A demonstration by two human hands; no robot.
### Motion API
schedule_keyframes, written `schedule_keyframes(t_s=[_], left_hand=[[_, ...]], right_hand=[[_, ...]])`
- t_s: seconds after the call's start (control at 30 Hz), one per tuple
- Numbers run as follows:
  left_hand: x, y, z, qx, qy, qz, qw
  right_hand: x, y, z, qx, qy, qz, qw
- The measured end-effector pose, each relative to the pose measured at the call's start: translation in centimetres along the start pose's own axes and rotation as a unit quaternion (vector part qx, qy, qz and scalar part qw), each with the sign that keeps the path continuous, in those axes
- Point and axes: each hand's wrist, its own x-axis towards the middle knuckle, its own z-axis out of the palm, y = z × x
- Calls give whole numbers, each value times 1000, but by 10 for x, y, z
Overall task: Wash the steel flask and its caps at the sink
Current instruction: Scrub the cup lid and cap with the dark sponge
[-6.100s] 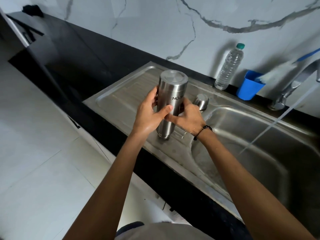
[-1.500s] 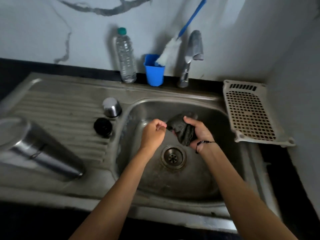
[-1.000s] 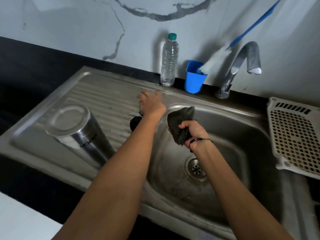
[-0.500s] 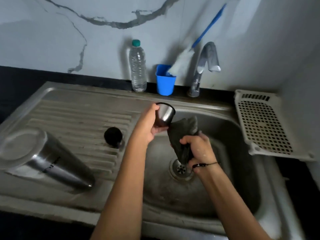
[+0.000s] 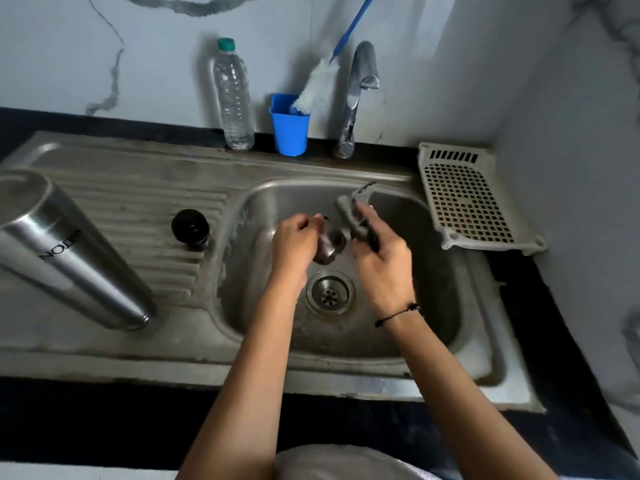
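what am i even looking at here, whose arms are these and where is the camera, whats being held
There is no machine here. A person wears one wide-angle camera on the head, looking down, so the two arms reaching in from below are their own. They stand at a steel sink. The left hand grips the flask's small steel cap over the basin. The right hand holds a dark scrubbing cloth beside it. On the ridged drainboard, the steel flask stands upside down, with a black inner cap nearby. Behind are a plastic water bottle, a blue cup with a brush, the tap, and a white plastic rack on the right.
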Motion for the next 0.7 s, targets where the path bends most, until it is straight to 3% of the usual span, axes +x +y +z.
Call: schedule_keyframes(t_s=[0.07, 0.27, 0.53, 0.7], left_hand=[[-8, 10, 3, -58, 7, -39, 998], [-22, 28, -6, -210, -20, -204, 956], [-27, 33, -1, -197, 0, -169, 966], [-25, 29, 1, -183, -10, -147, 972]], right_hand=[[-9, 2, 12, -146, -50, -100, 983], [-21, 14, 36, -438, -121, -150, 878], [6, 8, 41, -516, -43, -183, 836], [19, -1, 31, -468, -128, -107, 868]])
